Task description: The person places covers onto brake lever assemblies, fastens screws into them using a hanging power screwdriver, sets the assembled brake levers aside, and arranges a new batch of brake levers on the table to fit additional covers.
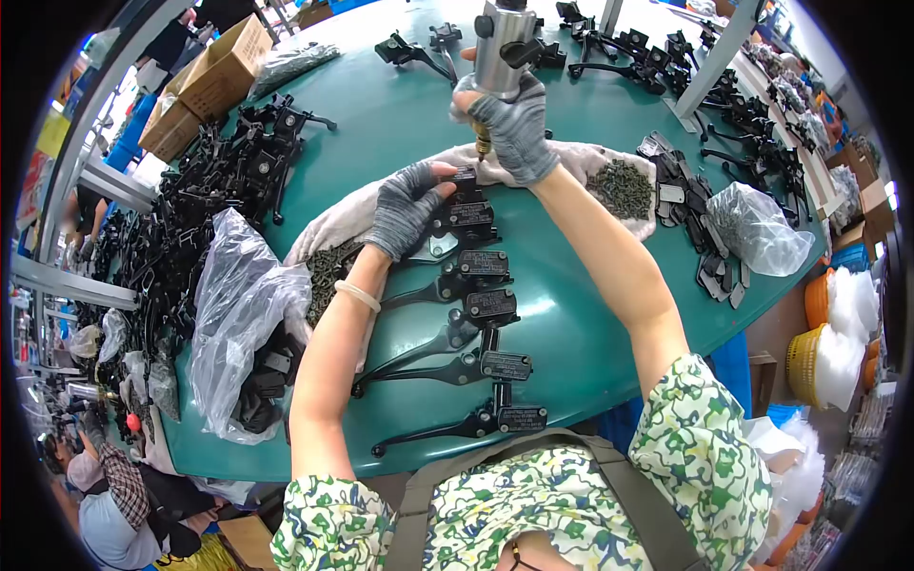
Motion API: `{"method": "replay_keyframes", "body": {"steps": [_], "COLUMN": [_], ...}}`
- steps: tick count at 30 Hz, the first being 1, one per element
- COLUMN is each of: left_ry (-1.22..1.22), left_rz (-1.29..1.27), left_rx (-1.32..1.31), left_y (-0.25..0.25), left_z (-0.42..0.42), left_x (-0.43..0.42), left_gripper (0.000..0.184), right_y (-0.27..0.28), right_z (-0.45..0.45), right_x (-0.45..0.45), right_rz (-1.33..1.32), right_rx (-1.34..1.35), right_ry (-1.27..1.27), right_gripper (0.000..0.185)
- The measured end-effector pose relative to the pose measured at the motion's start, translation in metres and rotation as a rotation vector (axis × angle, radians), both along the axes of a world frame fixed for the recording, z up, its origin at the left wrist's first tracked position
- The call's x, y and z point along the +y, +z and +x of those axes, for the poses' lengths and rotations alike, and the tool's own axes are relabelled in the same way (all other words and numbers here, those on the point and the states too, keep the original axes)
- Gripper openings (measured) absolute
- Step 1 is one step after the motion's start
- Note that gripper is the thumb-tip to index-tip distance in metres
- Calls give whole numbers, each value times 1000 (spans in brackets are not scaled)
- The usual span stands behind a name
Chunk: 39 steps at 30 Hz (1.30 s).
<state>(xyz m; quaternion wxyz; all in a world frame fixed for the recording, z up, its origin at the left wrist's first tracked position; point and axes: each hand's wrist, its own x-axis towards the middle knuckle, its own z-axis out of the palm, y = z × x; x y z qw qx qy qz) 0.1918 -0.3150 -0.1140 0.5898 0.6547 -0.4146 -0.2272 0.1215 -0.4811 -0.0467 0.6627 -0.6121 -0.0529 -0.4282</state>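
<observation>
In my right hand (516,131) is a silver power screwdriver (501,59), held upright with the fingers wrapped round it. Its brass-coloured nose (483,143) points down just above a black brake lever assembly (465,179). My left hand (407,209) grips that assembly at its small rectangular reservoir, thumb and index finger at the cap. Whether the bit touches a screw cannot be made out. Both hands wear grey fingerless gloves. Below the left hand, several similar lever assemblies (493,305) lie in a row, caps up, levers pointing left.
A pale cloth (571,160) carries small screws (624,188) at right and more screws (328,276) at left. Flat black caps (678,181) and plastic bags (757,228) lie right. A heap of levers (228,181) covers the left side. A co-worker (119,504) sits lower left.
</observation>
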Motion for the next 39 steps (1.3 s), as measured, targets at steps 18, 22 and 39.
{"method": "replay_keyframes", "body": {"steps": [18,22,39], "left_ry": [6,1,39], "left_rz": [50,42,25], "left_rx": [11,-4,15], "left_y": [4,2,-2], "left_z": [-6,-5,-9], "left_x": [1,1,-3], "left_gripper": [23,24,24], "right_y": [-6,-6,1], "right_z": [8,10,-4], "right_x": [5,5,7], "right_rz": [72,70,77], "right_rx": [139,137,56], "right_ry": [86,66,128], "right_gripper": [34,29,34]}}
